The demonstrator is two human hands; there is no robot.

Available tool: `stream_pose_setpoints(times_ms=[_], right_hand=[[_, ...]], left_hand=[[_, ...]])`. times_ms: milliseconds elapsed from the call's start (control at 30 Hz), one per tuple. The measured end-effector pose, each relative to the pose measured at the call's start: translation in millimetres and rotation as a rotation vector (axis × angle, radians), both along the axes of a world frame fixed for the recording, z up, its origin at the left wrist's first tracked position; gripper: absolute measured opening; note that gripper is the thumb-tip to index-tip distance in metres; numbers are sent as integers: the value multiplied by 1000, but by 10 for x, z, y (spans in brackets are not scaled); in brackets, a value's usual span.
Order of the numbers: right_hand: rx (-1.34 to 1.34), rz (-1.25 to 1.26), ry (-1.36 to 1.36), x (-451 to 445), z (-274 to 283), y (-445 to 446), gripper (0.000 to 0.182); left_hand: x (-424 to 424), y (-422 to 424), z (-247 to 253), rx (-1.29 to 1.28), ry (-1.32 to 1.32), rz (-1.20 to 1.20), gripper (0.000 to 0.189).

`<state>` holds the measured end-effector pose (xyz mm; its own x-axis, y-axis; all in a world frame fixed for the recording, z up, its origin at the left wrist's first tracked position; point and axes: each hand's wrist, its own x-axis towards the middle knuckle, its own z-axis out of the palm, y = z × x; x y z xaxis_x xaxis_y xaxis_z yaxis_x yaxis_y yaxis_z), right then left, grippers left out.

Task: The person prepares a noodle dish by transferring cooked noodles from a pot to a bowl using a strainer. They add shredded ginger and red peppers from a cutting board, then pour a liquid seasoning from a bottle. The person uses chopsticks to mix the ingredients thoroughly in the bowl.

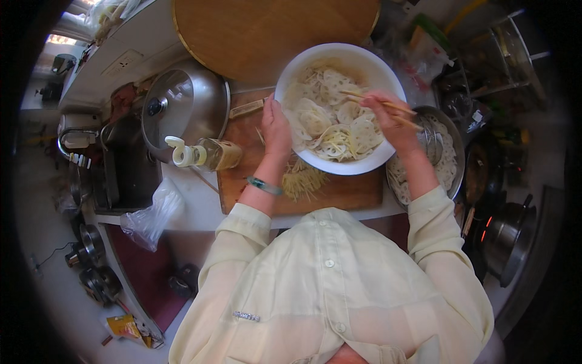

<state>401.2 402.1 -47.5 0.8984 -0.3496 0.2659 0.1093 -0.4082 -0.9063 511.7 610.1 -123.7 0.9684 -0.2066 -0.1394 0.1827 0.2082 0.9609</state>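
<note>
My left hand grips the left rim of a white basin, which stands over a wooden cutting board. In the basin lie lotus root slices with pale thin shreds on top. Wooden chopsticks are held by my right hand, with their tips over the slices. More thin pale shreds lie on the board below the basin. At the board's left side is a bottle with its flip cap raised. To the right, a metal pan holds more lotus root slices and a metal strainer.
A glass-and-steel lid leans at the left, beside the sink. A plastic bag hangs over the counter's edge. Behind the basin stands a large round wooden board. A wok and a metal pot are at the far right.
</note>
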Motion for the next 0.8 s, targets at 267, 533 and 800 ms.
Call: stream_pose_setpoints(times_ms=[267,533,800], right_hand=[[-70,162,7,-221,680,361,11],[90,2,9,-51,183,-19,12],[287,54,-69,182,440,550,12]], left_hand=[[-32,-3,331,64,68,91,45],[-24,66,456,-16,42,158,44],[-424,253,186,40,21,19,35]])
